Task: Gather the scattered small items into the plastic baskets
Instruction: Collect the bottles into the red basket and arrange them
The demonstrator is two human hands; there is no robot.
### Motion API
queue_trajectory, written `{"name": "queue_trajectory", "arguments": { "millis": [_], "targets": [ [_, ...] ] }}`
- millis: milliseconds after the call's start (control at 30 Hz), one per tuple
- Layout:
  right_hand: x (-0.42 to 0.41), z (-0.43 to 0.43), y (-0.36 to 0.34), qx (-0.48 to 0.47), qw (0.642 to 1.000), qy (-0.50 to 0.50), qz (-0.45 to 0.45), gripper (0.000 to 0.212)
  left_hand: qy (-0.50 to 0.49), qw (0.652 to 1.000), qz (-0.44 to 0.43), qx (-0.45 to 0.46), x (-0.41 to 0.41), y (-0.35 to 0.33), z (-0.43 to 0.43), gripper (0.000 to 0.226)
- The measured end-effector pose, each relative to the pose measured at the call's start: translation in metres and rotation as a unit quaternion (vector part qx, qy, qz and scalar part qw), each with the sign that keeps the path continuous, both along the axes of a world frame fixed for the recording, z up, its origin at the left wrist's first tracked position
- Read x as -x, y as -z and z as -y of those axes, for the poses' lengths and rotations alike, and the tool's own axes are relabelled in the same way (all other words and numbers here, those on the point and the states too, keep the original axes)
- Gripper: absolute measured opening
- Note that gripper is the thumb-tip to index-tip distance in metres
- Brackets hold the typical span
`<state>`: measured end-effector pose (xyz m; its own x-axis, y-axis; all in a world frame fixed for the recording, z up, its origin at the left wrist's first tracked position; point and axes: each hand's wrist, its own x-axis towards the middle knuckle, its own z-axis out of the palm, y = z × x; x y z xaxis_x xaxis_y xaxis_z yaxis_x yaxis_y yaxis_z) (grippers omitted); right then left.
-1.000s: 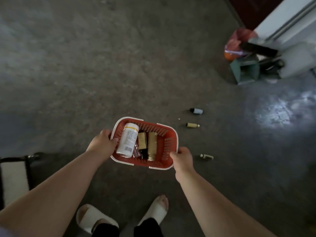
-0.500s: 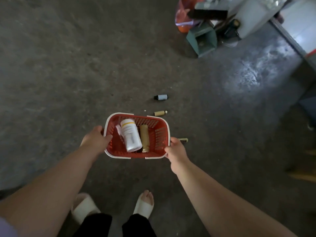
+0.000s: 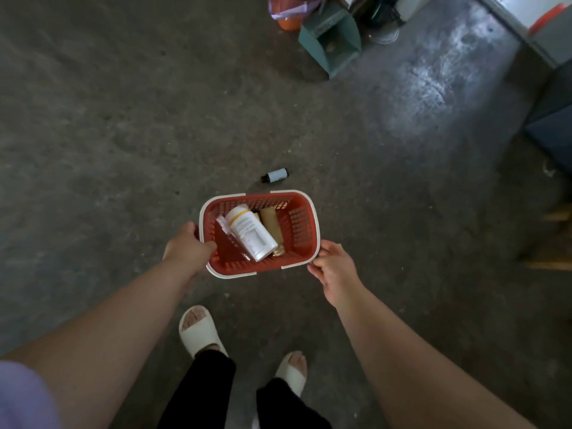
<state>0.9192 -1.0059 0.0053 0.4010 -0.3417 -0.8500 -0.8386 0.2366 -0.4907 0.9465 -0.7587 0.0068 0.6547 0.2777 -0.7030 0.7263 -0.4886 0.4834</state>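
I hold a red plastic basket (image 3: 301, 224) with a white rim above the concrete floor. My left hand (image 3: 187, 249) grips its left rim, thumb inside. At the near right corner my right hand (image 3: 334, 264) pinches the rim. Inside lie a white bottle with a yellow band (image 3: 249, 232), a gold-brown tube (image 3: 272, 227) and a small clear item (image 3: 224, 226). A small dark bottle with a pale label (image 3: 274, 175) lies on the floor just beyond the basket's far edge.
A green dustpan-like box (image 3: 331, 38) and an orange bag (image 3: 288, 13) stand at the far side of the floor. A dark blue object (image 3: 551, 128) is at the right edge. My feet in white slippers (image 3: 198, 329) are below the basket.
The basket has moved forward toward the floor bottles, and two of them are now hidden behind it. The white bottle has shifted inside the basket. Both hands stayed on the rim.
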Motion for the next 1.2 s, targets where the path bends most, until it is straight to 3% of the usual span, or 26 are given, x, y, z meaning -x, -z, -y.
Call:
{"name": "queue_trajectory", "arguments": {
  "millis": [133, 300, 433, 533, 667, 767, 1067, 1200],
  "targets": [
    [-0.013, -0.003, 0.027, 0.011, 0.999, 0.032, -0.007, 0.033, -0.022, 0.999, -0.015, 0.026, -0.019, 0.04, -0.003, 0.026],
    [-0.022, 0.017, 0.088, 0.101, 0.993, -0.003, -0.057, 0.035, -0.08, 0.996, -0.035, 0.035, -0.024, 0.101, 0.009, 0.026],
    [-0.025, 0.052, 0.171, 0.145, 0.983, -0.053, -0.104, 0.028, -0.138, 0.988, -0.049, 0.055, -0.023, 0.173, 0.029, 0.03],
    [-0.03, 0.082, 0.216, 0.177, 0.963, -0.161, -0.126, 0.023, -0.181, 0.979, -0.055, 0.078, -0.023, 0.23, 0.041, 0.034],
    [-0.044, 0.112, 0.263, 0.199, 0.908, -0.34, -0.141, 0.034, -0.231, 0.967, -0.065, 0.08, -0.031, 0.295, 0.057, 0.033],
    [-0.055, 0.133, 0.305, 0.24, 0.845, -0.446, -0.169, 0.039, -0.224, 0.973, -0.051, 0.037, -0.046, 0.325, 0.076, 0.031],
    [-0.072, 0.164, 0.399, 0.309, 0.702, -0.607, -0.207, 0.077, -0.103, 0.991, 0.02, 0.079, -0.104, 0.394, 0.116, 0.032],
    [-0.064, 0.181, 0.442, 0.334, 0.654, -0.65, -0.195, 0.068, -0.032, 0.991, 0.051, 0.122, -0.144, 0.416, 0.134, 0.03]
  ]
}}
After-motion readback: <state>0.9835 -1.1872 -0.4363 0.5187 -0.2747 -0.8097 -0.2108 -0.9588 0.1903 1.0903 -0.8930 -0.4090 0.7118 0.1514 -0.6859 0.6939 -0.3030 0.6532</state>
